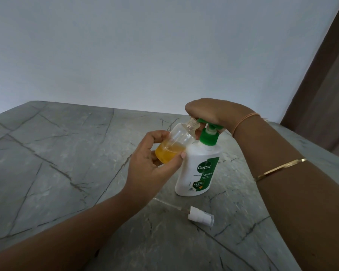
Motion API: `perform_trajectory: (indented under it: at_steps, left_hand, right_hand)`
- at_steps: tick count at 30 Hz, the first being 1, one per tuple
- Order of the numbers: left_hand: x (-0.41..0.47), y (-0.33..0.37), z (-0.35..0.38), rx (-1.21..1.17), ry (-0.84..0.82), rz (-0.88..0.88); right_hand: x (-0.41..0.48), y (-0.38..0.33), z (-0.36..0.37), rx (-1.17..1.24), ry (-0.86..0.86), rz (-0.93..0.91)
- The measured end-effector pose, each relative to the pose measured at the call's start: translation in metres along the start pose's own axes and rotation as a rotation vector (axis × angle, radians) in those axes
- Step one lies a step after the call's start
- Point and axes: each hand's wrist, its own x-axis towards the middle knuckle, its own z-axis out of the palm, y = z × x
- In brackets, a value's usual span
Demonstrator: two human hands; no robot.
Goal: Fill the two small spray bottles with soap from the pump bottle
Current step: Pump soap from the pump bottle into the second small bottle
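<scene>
My left hand (149,165) grips a small clear spray bottle (176,142) by its base, tilted so its open neck meets the green spout of the pump. Orange soap fills roughly the bottom third of it. The white pump bottle (199,169) with a green label stands upright on the table, just right of the small bottle. My right hand (209,112) rests on top of its green pump head (208,135), fingers curled over the pump head. The small bottle's white spray cap (201,218) with its dip tube lies on the table in front of the pump bottle.
The grey marble-patterned table (67,163) stretches to the left and front. A plain white wall stands behind it. A brown curtain or door frame (321,85) rises at the right edge. Only one small spray bottle is in view.
</scene>
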Motion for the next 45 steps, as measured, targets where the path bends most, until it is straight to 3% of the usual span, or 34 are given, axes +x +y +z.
perform_trajectory:
  at_steps: [25, 45]
  left_hand:
    - [0.0, 0.002, 0.001, -0.031, 0.003, -0.027]
    - [-0.001, 0.003, 0.001, -0.021, -0.009, -0.006]
  right_hand:
    - [0.003, 0.0, 0.0, -0.057, -0.059, 0.016]
    - [-0.005, -0.002, 0.0, 0.004, 0.047, -0.019]
